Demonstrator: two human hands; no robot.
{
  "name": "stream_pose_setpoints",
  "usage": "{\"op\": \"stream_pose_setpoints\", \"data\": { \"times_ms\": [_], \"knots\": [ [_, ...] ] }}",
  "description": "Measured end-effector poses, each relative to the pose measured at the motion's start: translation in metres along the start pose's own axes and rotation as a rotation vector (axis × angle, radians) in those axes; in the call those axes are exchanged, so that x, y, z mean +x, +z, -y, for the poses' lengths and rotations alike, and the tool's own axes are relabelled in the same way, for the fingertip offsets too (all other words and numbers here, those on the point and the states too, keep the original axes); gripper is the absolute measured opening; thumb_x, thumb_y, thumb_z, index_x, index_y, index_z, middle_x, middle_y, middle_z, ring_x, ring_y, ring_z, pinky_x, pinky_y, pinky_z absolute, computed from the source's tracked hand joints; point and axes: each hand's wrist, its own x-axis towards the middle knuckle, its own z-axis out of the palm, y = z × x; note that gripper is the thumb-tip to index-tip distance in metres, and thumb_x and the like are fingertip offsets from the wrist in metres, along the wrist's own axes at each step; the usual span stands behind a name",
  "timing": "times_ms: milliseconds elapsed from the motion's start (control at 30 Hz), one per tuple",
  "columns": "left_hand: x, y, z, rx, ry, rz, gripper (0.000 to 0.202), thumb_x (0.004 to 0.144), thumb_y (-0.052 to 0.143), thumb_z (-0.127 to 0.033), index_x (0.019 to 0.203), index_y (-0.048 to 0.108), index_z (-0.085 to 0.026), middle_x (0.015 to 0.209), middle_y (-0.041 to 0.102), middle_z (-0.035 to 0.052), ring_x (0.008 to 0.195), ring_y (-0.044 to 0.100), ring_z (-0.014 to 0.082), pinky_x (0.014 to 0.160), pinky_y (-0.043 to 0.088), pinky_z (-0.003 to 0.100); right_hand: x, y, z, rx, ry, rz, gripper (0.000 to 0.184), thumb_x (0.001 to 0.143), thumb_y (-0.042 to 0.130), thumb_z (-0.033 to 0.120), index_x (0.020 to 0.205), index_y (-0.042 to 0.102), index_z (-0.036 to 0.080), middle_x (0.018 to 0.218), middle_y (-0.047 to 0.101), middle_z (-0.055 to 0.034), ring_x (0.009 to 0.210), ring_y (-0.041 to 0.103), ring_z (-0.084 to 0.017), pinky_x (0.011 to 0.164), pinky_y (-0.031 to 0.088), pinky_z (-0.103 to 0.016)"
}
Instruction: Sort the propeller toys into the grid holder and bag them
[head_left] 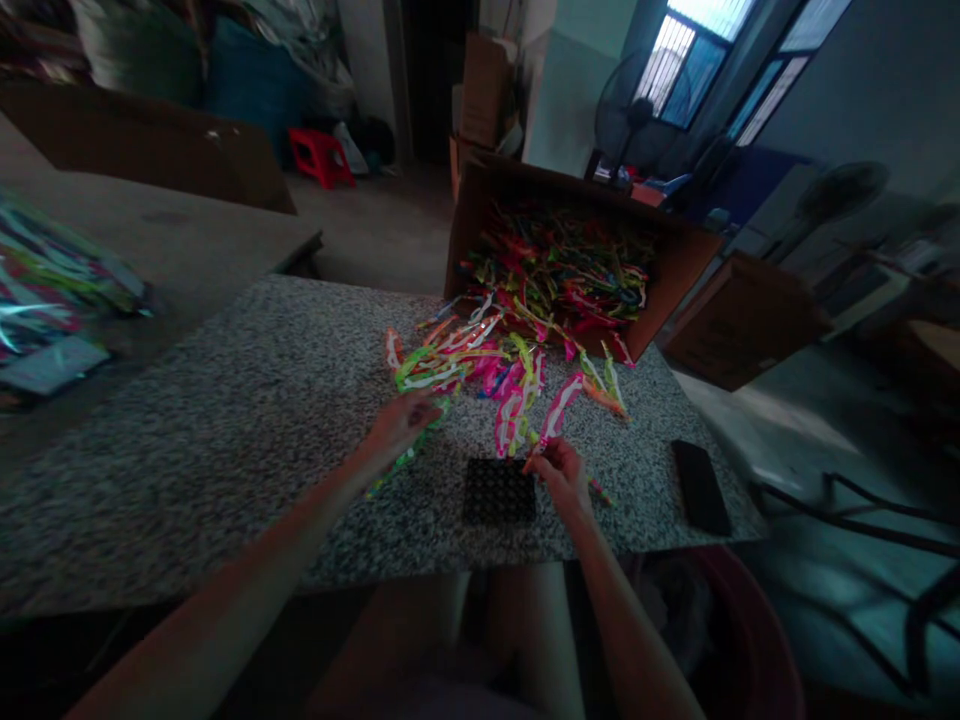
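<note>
My right hand (pixel 562 475) pinches the lower end of a pink-and-white strip (pixel 562 408), which points up and away from me. A thin multicoloured tail (pixel 601 491) shows on the far side of that hand. Close by its fingertips is a black gridded block (pixel 499 490) lying on the speckled tabletop (pixel 262 400). To the left, my left hand (pixel 409 418) has its fingers closed on a green strip (pixel 420 442) that hangs down beneath it. Beyond both hands lies a loose pile of bright strips (pixel 480 360) in pink, green, orange and white.
A tipped cardboard box (pixel 679 290) full of similar strips opens toward me at the table's far edge. A dark, phone-like slab (pixel 701 487) lies at right. Plastic-wrapped strips (pixel 60 290) are at far left, and a reddish tub (pixel 750 620) stands below the table.
</note>
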Motion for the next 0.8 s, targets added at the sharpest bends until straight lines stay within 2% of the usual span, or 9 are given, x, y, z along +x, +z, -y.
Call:
{"op": "stream_pose_setpoints", "data": {
  "times_ms": [67, 133, 267, 333, 433, 500, 600, 700, 800],
  "knots": [
    [-0.021, -0.006, -0.001, 0.236, -0.003, -0.068, 0.044, 0.084, 0.046, -0.046, 0.113, 0.058, -0.015, 0.107, 0.064, 0.0125, 0.095, 0.060, 0.0251, 0.085, 0.048, 0.037, -0.001, 0.003, -0.005, -0.047, -0.052, -0.057, 0.021, 0.070, 0.064, 0.034, 0.083, 0.056, 0.019, 0.073, 0.068, -0.0018, 0.063, 0.064, -0.014, 0.059, 0.050, -0.024],
    [-0.046, -0.015, -0.006, 0.520, -0.075, -0.043, 0.045, 0.086, 0.043, -0.045, 0.113, 0.058, -0.012, 0.112, 0.061, 0.0176, 0.102, 0.059, 0.0297, 0.087, 0.047, 0.040, 0.000, 0.004, -0.008, -0.122, -0.084, -0.099, 0.021, 0.070, 0.063, 0.033, 0.084, 0.055, 0.020, 0.075, 0.069, -0.0023, 0.067, 0.066, -0.016, 0.065, 0.052, -0.027],
    [-0.080, -0.026, -0.013, 0.719, -0.266, 0.270, 0.034, 0.086, 0.043, -0.034, 0.104, 0.059, -0.011, 0.097, 0.066, 0.0175, 0.087, 0.064, 0.0310, 0.070, 0.049, 0.038, 0.004, 0.008, -0.010, -0.294, -0.107, -0.093, 0.020, 0.068, 0.062, 0.031, 0.083, 0.055, 0.020, 0.072, 0.069, -0.0014, 0.065, 0.066, -0.017, 0.064, 0.052, -0.028],
    [-0.082, -0.026, -0.013, 0.665, -0.269, 0.303, 0.026, 0.082, 0.047, -0.029, 0.096, 0.061, -0.012, 0.090, 0.067, 0.0150, 0.082, 0.065, 0.0293, 0.068, 0.049, 0.036, 0.005, 0.011, -0.009, -0.416, -0.113, -0.065, 0.018, 0.068, 0.061, 0.029, 0.082, 0.056, 0.020, 0.070, 0.068, -0.0006, 0.065, 0.066, -0.017, 0.064, 0.052, -0.028],
    [-0.076, -0.016, -0.014, 0.361, -0.197, 0.115, 0.019, 0.078, 0.054, -0.032, 0.085, 0.061, -0.015, 0.078, 0.067, 0.0085, 0.074, 0.064, 0.0236, 0.066, 0.048, 0.032, 0.005, 0.012, -0.006, -0.609, -0.126, -0.056, 0.014, 0.070, 0.060, 0.028, 0.081, 0.056, 0.021, 0.072, 0.069, -0.0006, 0.066, 0.066, -0.017, 0.066, 0.051, -0.028],
    [-0.071, -0.001, -0.021, 0.054, -0.137, 0.011, 0.025, 0.078, 0.056, -0.041, 0.081, 0.060, -0.017, 0.071, 0.066, 0.0037, 0.067, 0.062, 0.0192, 0.062, 0.048, 0.028, 0.003, 0.012, -0.003, -0.666, -0.134, -0.054, 0.013, 0.071, 0.060, 0.028, 0.082, 0.057, 0.021, 0.072, 0.069, -0.0005, 0.066, 0.066, -0.017, 0.067, 0.050, -0.027],
    [-0.064, 0.032, -0.037, -0.257, -0.080, -0.004, 0.032, 0.075, 0.060, -0.049, 0.073, 0.059, -0.017, 0.063, 0.062, -0.0004, 0.059, 0.058, 0.0153, 0.056, 0.045, 0.024, 0.002, 0.011, -0.001, -0.707, -0.156, -0.026, 0.011, 0.072, 0.059, 0.027, 0.082, 0.057, 0.021, 0.073, 0.069, 0.0001, 0.067, 0.067, -0.016, 0.067, 0.049, -0.026],
    [-0.057, 0.060, -0.047, -0.290, -0.029, -0.023, 0.033, 0.071, 0.064, -0.049, 0.065, 0.056, -0.017, 0.060, 0.060, -0.0017, 0.057, 0.056, 0.0138, 0.055, 0.043, 0.023, 0.002, 0.010, 0.000, -0.765, -0.165, -0.017, 0.011, 0.074, 0.059, 0.026, 0.083, 0.057, 0.021, 0.076, 0.070, 0.0001, 0.069, 0.066, -0.016, 0.068, 0.048, -0.025],
    [-0.051, 0.071, -0.045, -0.167, 0.052, -0.013, 0.034, 0.073, 0.064, -0.048, 0.061, 0.051, -0.018, 0.057, 0.056, -0.0029, 0.055, 0.053, 0.0129, 0.055, 0.041, 0.023, 0.004, 0.010, 0.001, -0.785, -0.168, 0.006, 0.012, 0.074, 0.060, 0.025, 0.085, 0.057, 0.021, 0.077, 0.070, 0.0001, 0.071, 0.067, -0.016, 0.068, 0.048, -0.025]
  ]
}}
